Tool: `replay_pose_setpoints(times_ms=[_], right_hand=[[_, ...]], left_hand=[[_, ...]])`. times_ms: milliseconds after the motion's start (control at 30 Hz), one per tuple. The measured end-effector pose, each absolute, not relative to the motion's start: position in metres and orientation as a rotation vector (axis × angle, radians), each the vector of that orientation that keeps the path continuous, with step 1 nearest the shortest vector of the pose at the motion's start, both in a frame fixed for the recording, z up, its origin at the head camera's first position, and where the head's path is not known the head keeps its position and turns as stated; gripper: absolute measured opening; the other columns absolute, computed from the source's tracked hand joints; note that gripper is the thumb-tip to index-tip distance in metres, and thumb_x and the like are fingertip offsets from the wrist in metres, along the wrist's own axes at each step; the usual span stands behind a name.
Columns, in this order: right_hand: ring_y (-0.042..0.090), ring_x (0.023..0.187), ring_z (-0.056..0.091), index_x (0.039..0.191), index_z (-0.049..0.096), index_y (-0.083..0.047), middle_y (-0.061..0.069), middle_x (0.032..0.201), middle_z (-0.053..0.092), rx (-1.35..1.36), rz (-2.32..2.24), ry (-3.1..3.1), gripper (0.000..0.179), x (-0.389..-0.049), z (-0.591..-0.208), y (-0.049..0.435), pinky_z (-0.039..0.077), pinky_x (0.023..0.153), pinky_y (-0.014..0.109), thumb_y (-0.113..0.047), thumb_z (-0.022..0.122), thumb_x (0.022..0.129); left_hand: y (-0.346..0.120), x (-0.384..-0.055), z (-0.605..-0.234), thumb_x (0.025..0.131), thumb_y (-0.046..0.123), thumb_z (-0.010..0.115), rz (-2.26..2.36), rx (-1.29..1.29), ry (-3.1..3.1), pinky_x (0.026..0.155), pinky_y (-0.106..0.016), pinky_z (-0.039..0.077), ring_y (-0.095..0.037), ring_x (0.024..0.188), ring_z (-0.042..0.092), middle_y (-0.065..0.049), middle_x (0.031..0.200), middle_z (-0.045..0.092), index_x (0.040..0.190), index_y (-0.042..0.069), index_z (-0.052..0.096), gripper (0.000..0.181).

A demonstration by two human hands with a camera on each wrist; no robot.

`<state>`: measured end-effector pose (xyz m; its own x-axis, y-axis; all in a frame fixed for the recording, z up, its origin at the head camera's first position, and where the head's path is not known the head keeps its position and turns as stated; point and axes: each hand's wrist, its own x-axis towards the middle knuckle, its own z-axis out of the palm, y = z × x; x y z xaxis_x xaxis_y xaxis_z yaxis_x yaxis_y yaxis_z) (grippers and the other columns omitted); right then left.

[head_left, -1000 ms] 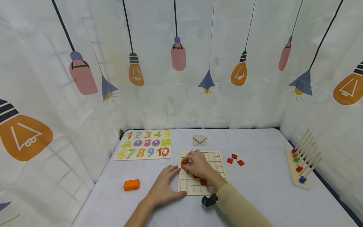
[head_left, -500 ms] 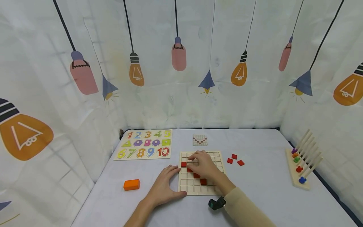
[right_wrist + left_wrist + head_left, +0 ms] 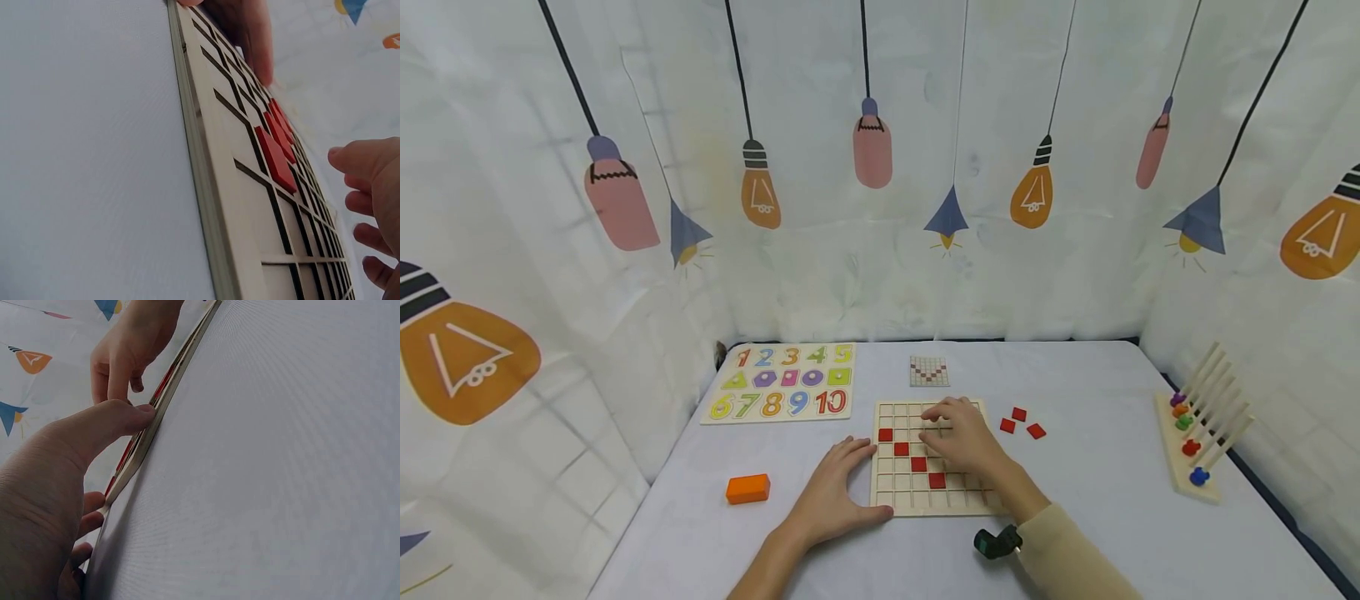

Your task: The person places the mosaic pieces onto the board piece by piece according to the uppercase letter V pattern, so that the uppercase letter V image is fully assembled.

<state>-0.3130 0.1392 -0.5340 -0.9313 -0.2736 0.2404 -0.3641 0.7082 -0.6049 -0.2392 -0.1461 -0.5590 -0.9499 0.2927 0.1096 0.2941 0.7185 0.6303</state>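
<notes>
A square wooden grid board (image 3: 891, 501) lies on the white table. Several red square tiles (image 3: 937, 481) sit in its cells, in a diagonal from the left side down toward the near middle. My left hand (image 3: 829, 497) rests along the board's left side, fingers stretched out and the thumb on the near-left corner; in the left wrist view that thumb (image 3: 128, 415) lies against the board's edge. Above the board's right half hovers my right hand (image 3: 966, 442), thumb and fingers apart and holding nothing. The right wrist view shows its fingers (image 3: 365, 159) off the red tiles (image 3: 275, 159).
Three loose red tiles (image 3: 1037, 431) lie right of the board. Behind it is a small pattern card (image 3: 929, 382). A number-and-shape board (image 3: 752, 378) lies far left, an orange block (image 3: 748, 489) nearer. A peg stand (image 3: 1198, 492) with coloured pieces stands far right.
My right hand has drawn away from the leftmost red tile and moved right across the board, uncovering the diagonal of tiles. The left hand has stayed put.
</notes>
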Motion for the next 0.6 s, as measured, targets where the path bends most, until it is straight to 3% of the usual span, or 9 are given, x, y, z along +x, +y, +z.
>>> replay_pose_setpoints(times_ms=[333,600], right_hand=[[0.019,0.115,0.058,0.121,0.083,-0.019,-0.003,0.117,0.075,0.436,1.039,-2.758,0.026,-0.312,-0.534,0.169,0.054,0.094,0.041,-0.028,0.087,0.097],[0.018,0.117,0.057,0.126,0.081,-0.024,-0.007,0.119,0.073,0.331,1.003,-2.815,0.029,-0.311,-0.536,0.185,0.054,0.095,0.039,-0.034,0.086,0.099]], left_hand=[[-0.146,-0.24,-0.56,0.072,0.076,0.09,-1.061,-0.5,-2.908,0.134,-0.068,0.034,-0.033,0.166,0.037,0.007,0.171,0.052,0.16,0.026,0.06,0.106],[-0.146,-0.239,-0.559,0.072,0.076,0.091,-1.066,-0.501,-2.906,0.134,-0.068,0.034,-0.033,0.166,0.037,0.006,0.171,0.052,0.16,0.026,0.06,0.106]])
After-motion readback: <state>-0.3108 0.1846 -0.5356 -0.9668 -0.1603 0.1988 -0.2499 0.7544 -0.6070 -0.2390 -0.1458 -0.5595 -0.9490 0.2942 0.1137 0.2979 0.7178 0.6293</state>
